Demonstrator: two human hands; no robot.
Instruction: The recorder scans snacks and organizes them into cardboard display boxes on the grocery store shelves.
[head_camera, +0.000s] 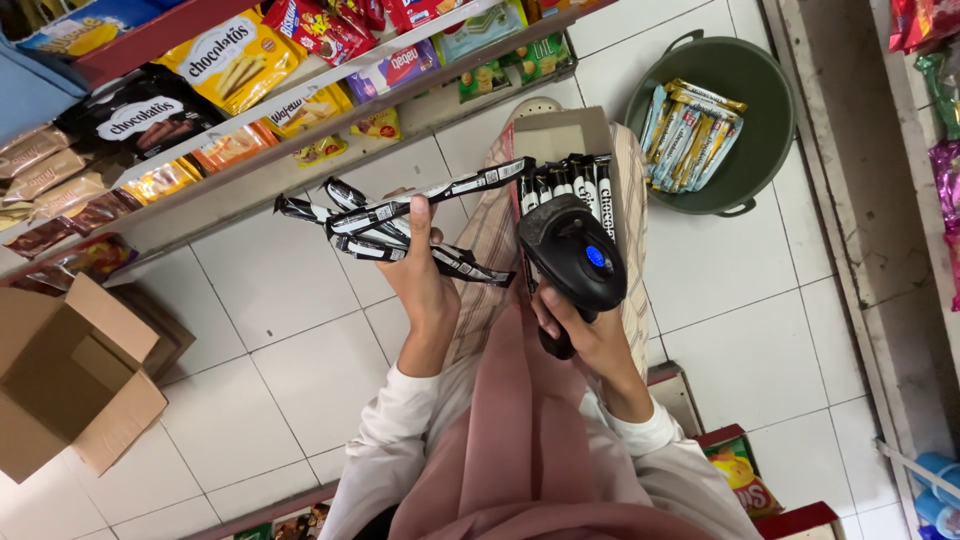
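Now—left hand (418, 268) clamped on glossy thin stick packets (400, 225), right hand (590, 335) wrapped round matte blk scanner (572, 255)—

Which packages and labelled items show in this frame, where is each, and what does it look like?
Stick sachets: fanned in the left hand, slim, black and white.
Barcode scanner: in the right hand, black with a blue button.
Open carton: on the lap, brown, holding more black sticks.
Snack pouches: shelf upper left, yellow and black.
Green basin: floor upper right, holding blue-gold packs.
Cardboard box: left floor, open.
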